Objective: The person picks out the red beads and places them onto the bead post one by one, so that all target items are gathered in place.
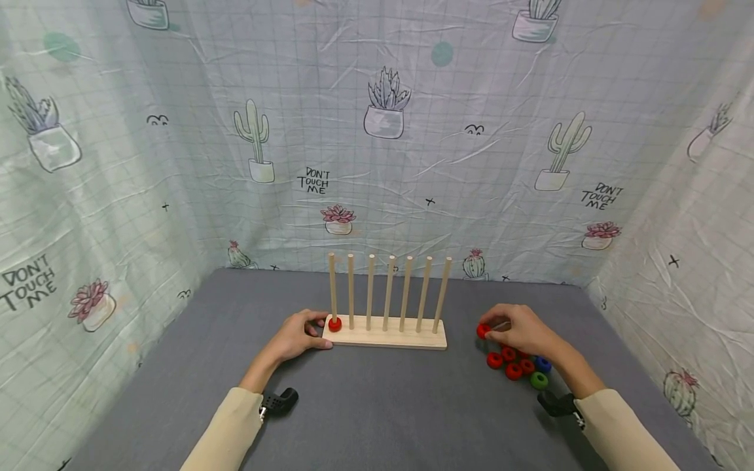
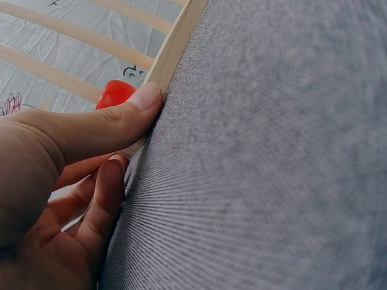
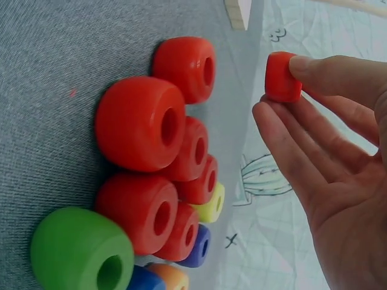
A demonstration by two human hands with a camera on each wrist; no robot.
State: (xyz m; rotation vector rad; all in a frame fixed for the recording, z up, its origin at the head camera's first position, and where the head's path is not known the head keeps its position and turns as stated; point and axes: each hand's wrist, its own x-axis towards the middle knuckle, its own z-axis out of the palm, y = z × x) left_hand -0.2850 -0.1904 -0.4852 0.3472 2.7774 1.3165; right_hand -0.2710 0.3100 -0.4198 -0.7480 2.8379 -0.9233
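The right hand pinches a smooth, red, barrel-shaped bead, which could slip if pressed unevenly; the left hand grips a pale wooden seven-peg rack.

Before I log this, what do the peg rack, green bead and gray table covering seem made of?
Peg rack: likely bare, matte wood, judging by pale tan color.
Green bead: plastic or painted wood, I can't tell; smooth, soft sheen.
Gray table covering: apparently matte woven fabric, showing fine ribbing.
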